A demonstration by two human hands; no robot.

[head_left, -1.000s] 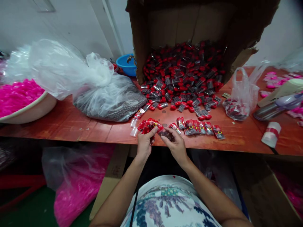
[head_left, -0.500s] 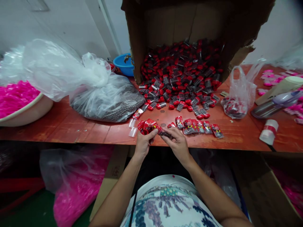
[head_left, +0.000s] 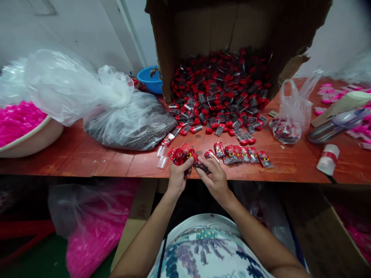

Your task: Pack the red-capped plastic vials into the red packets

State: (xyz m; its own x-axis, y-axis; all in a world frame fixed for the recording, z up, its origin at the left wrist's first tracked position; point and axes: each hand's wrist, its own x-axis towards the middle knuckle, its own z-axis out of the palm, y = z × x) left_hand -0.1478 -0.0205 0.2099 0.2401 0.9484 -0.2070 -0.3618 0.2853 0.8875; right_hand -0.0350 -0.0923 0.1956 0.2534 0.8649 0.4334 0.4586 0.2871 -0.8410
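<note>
My left hand is closed around several printed red wrappers, thumb on top, near the table's front edge. Close beside it, my right hand pinches a small dark container at the wrappers' right side; its far end is hidden by the fingers. A row of wrapped red containers lies on the table just right of my hands. To the left are clear plastic sleeves. Behind, a heap of small clear containers with red caps spills from a cardboard box lying on its side.
On the red table lie a tied plastic bag of dark pieces and a bowl of pink pieces. A small plastic bag, a tape-like roll and a bottle stand right. Below hangs a pink-filled bag.
My hands stay close together over the wrappers. The right fingers have shifted slightly around the dark container, and the wrappers in my left hand have turned a little. The view has moved slightly.
</note>
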